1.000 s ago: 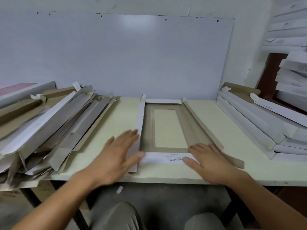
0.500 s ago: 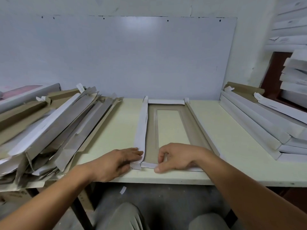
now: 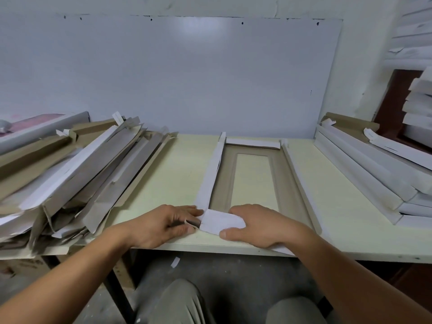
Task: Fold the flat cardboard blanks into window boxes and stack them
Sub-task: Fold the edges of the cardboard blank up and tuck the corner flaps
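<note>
No text, label, brand, number or sign can be read. The white flap point(image 3: 221, 222) between the fingers shows no legible print. Small paper tabs stick up from the pile of flat blanks point(image 3: 77, 174), well to the left of the fingers, and from the stack of folded boxes point(image 3: 364, 164), well to the right of them; any marks on these tabs are too small and blurred to make out. A cardboard carton point(image 3: 21, 267) under the surface, below and left of the fingers, carries faint dark marks that cannot be read.
</note>
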Demonstrator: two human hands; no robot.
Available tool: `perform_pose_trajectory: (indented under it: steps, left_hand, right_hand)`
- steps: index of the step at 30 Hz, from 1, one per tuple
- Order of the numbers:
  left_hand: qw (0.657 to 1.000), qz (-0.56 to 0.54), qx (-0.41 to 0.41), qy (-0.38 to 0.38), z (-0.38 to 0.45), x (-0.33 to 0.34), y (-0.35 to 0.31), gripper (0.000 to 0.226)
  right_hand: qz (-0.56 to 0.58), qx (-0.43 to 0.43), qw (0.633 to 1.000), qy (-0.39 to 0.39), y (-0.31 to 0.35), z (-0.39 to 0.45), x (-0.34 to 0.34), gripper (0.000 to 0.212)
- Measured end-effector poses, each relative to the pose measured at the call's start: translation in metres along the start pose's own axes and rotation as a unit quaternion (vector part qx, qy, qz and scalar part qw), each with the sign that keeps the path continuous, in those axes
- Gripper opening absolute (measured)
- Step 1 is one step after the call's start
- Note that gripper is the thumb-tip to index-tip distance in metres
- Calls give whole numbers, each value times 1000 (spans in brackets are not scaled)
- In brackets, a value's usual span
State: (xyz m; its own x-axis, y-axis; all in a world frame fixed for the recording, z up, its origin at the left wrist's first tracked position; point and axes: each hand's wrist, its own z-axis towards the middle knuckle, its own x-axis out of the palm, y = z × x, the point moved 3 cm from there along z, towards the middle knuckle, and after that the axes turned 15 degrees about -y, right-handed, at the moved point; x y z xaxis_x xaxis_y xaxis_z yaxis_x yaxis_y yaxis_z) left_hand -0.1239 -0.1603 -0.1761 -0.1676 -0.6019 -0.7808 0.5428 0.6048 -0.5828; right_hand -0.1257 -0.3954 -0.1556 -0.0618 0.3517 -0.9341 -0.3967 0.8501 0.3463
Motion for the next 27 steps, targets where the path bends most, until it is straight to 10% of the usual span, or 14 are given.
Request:
perform_pose_trajectory:
  steps: [4, 12, 20, 25, 27]
  left_hand:
    - [999, -31, -23, 12, -1, -2, 4, 29]
    - [997, -36, -7, -73, 5, 1, -7, 18]
    - [953, 272, 83, -104, 30, 40, -30, 36]
    - [926, 346, 86, -121, 28, 47, -34, 49]
    - [925, 346, 86, -128, 27, 49, -36, 45]
  right_hand:
    - [21, -60, 996, -68, 10, -23, -6, 11]
    - [-161, -152, 951, -216, 31, -75, 38, 53]
    - [-104, -103, 989, -35, 35, -86, 19, 80]
    - [-118, 135, 949, -258, -53, -86, -57, 29]
    - [-179, 235, 932, -208, -101, -89, -70, 19]
